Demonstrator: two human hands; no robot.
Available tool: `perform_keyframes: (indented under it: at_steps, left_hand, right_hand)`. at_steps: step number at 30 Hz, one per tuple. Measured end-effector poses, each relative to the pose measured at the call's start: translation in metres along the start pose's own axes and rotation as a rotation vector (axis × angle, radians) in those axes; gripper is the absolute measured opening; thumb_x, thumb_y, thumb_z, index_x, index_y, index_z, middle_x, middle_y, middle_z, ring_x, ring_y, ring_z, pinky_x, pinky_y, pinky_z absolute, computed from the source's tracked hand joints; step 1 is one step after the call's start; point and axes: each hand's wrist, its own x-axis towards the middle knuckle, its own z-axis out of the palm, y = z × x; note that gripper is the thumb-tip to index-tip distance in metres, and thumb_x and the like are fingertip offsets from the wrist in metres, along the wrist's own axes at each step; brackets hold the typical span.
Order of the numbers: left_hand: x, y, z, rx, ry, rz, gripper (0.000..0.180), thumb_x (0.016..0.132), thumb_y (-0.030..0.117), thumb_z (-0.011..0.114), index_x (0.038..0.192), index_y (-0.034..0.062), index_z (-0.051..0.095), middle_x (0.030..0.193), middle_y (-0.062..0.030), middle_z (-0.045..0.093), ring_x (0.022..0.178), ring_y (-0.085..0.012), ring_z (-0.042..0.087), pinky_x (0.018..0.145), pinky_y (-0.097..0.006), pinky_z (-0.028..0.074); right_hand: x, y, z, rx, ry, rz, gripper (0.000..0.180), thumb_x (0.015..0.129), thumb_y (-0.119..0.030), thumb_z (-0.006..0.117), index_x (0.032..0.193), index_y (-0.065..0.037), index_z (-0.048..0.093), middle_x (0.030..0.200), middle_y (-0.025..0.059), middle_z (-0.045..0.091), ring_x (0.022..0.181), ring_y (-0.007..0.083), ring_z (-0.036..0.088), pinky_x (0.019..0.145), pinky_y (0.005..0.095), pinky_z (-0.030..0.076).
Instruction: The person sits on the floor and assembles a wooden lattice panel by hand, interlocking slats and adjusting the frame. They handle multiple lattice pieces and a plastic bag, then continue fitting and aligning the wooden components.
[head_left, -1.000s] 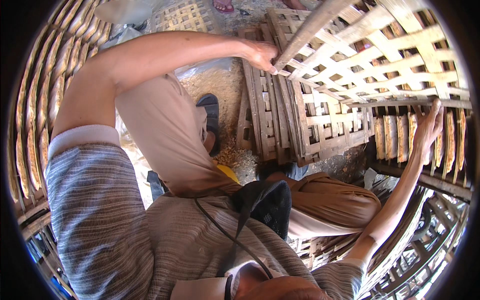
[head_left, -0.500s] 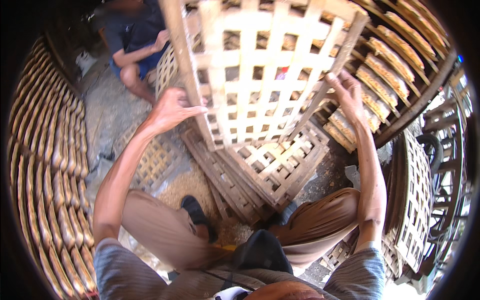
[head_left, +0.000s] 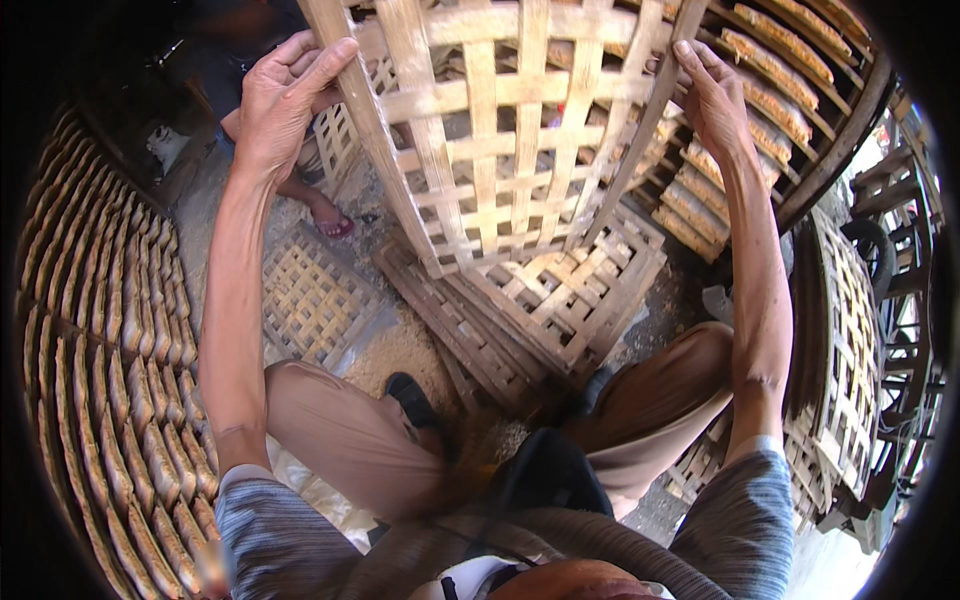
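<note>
Already raised on end and not laid flat, the woven bamboo tray (head_left: 522,142) has its side rails gripped by the left hand (head_left: 275,105) and right hand (head_left: 715,100), its lower edge near the tray stack's (head_left: 590,325) far edge, contact unclear.

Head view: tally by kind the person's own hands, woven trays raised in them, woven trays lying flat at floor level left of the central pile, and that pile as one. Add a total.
Own hands (left hand, right hand): 2
Raised woven tray: 1
Flat woven tray: 1
Central tray pile: 1
Total: 5
</note>
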Motion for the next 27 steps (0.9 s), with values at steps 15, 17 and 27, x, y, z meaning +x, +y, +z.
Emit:
perform_keyframes:
  at_steps: [15,17,27]
  left_hand:
    - [-0.054,-0.059,0.005,0.167,-0.058,-0.250,0.032,0.100,0.018,0.075,0.125,-0.0012,0.070,0.113,-0.0090,0.076,0.101,-0.0138,0.074,0.087,-0.029,0.064]
    - [-0.055,-0.063,0.007,0.187,-0.063,-0.246,0.032,0.099,0.018,0.075,0.124,-0.0015,0.070,0.113,-0.0103,0.076,0.102,-0.0142,0.074,0.087,-0.029,0.064]
    - [-0.062,-0.098,0.015,0.211,-0.218,-0.310,0.039,0.102,0.025,0.071,0.130,-0.0025,0.066,0.115,-0.0162,0.076,0.105,-0.0208,0.076,0.092,-0.037,0.064]
  right_hand:
    - [-0.060,0.078,-0.006,-0.385,-0.160,0.232,0.041,0.097,-0.030,0.078,0.124,-0.001,0.071,0.112,0.0114,0.077,0.105,0.0202,0.074,0.084,0.0386,0.066]
    - [-0.065,0.085,-0.004,-0.552,-0.231,0.237,0.045,0.098,-0.029,0.076,0.131,0.001,0.066,0.113,0.0142,0.076,0.106,0.0233,0.074,0.087,0.0404,0.064]
    - [-0.077,0.093,0.014,-0.944,-0.282,0.166,0.041,0.097,-0.032,0.076,0.121,0.001,0.071,0.104,0.0222,0.077,0.094,0.0291,0.078,0.083,0.0457,0.062]
